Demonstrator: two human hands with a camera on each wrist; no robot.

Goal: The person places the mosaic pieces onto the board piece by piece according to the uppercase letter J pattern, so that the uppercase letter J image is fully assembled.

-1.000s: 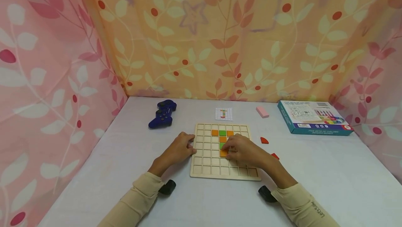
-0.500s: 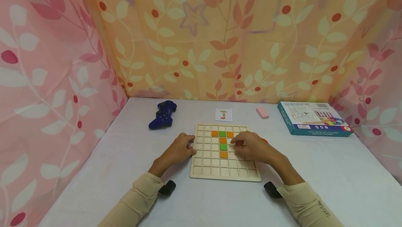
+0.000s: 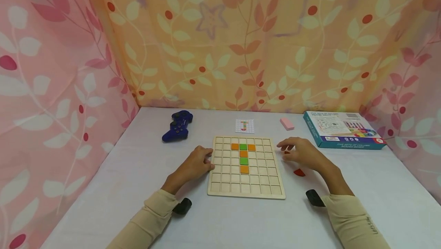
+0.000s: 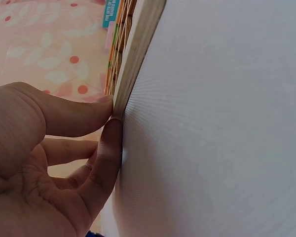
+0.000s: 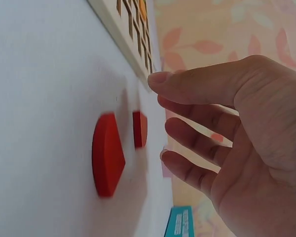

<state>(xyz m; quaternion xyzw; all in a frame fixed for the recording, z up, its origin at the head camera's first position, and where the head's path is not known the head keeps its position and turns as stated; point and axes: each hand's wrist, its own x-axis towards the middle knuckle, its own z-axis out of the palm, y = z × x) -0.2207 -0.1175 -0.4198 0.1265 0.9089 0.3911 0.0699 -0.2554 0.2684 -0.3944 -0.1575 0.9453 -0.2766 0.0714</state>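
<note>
A wooden grid board lies on the table, with several orange and green square tiles in a T shape on it. My left hand holds the board's left edge between thumb and fingers; the left wrist view shows the fingertips against the rim. To the board's right, my right hand hovers with loosely bent fingers and nothing in its grasp. Below it lie two red quarter-round pieces, the nearer red piece and the farther red piece. In the head view the hand partly covers the farther one.
Behind the board lies a small pattern card, with a pink block to its right. A blue game controller is at back left. A teal-edged box lies at back right, before the patterned curtain.
My right hand has withdrawn from the tiles and moved right, off the board, to above the red pieces. The left hand stays at the board's left edge.
</note>
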